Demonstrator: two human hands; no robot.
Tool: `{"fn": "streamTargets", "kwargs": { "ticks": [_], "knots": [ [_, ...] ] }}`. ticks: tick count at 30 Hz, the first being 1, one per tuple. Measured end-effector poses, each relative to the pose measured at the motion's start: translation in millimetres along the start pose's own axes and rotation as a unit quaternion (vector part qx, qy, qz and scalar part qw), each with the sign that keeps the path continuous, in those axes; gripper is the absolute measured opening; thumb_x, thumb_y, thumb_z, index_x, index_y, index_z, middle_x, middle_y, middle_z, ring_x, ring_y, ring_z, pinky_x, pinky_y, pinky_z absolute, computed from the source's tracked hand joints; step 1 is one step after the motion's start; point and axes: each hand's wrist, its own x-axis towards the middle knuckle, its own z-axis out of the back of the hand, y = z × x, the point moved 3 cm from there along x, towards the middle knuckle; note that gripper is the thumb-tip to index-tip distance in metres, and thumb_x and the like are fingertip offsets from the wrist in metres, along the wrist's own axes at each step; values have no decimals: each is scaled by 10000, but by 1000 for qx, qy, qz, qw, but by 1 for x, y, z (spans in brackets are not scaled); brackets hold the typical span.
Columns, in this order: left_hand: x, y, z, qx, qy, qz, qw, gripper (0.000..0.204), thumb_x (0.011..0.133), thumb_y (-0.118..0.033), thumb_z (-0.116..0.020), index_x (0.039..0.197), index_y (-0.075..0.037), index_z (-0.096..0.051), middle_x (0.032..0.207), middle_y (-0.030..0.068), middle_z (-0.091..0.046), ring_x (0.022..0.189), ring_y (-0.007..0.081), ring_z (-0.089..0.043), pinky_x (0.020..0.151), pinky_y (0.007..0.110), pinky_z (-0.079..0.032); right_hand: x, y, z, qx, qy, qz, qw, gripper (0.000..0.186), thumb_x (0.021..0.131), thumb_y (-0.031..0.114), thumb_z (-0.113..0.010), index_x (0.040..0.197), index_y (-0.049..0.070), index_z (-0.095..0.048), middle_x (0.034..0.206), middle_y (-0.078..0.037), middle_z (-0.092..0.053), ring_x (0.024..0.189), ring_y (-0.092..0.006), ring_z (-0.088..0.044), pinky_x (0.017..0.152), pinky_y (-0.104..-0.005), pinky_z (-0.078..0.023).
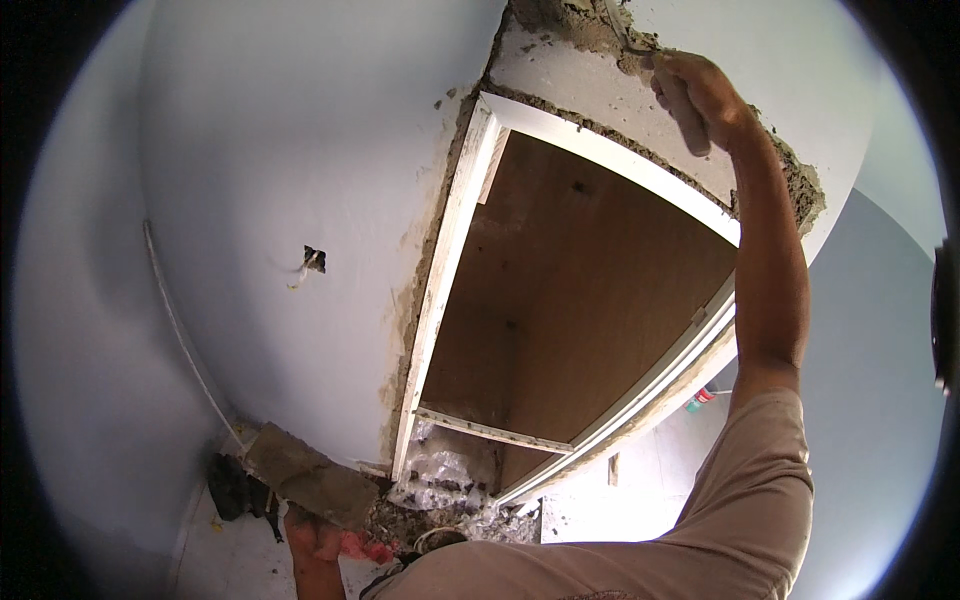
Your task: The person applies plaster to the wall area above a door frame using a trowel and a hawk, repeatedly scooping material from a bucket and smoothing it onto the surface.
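My right hand [705, 90] is raised above the doorway, its fingers wrapped round the thick handle of a trowel [686, 120]. The thin blade reaches up into wet grey-brown mortar [585, 22] on the wall, partly hidden by it. Low on the left, my left hand [315, 540] is under a flat rectangular mortar board [310, 475] smeared with grey-brown mortar, gripping it from below. Most of those fingers are hidden by the board. Between the hands stands a white door frame [450, 265], with rough mortar along its top and left edges.
A brown panel [590, 260] fills much of the doorway, and crumpled clear plastic [440, 470] lies at its foot. A wall hole [314, 260] has wires coming out. A dark bag [235, 488] sits on the floor, and a pale pipe [185, 325] runs along the left wall.
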Motion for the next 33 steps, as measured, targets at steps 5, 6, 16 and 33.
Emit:
{"fn": "streamTargets", "kwargs": {
  "ticks": [5,6,16,33],
  "knots": [
    [0,3,2,4,36,3,999,385,990,-214,-486,1324,-25,-519,1306,164,-569,1211,350,-544,1044,528,-436,-6,0,-38,-431,-93,121,889,316,986,321,-564,1078,28,-642,902,-160,-694,816,-278,-693,711,-421,-569],
    [0,2,3,-6,26,3,1000,385,991,-212,-482,1325,-24,-516,1305,166,-568,1211,351,-542,1043,531,-437,-7,2,-47,-475,-98,83,871,326,1011,324,-506,1064,32,-641,975,-179,-701,864,-305,-701,747,-435,-568],
    [0,2,0,-15,65,17,998,393,996,-205,-469,1342,-21,-500,1346,160,-545,1226,352,-526,1066,519,-415,23,-3,-34,-585,-144,-7,798,342,1010,350,-461,1237,159,-631,1200,-97,-666,1091,-303,-656,946,-466,-529],
    [0,-5,-5,-30,-2,-4,1000,428,977,-191,-500,1372,-26,-484,1375,160,-528,1265,352,-506,1083,535,-398,24,-10,-44,-586,-204,67,781,254,988,296,-509,1136,163,-665,1122,-75,-690,1000,-278,-687,866,-459,-558]
  ]
}}
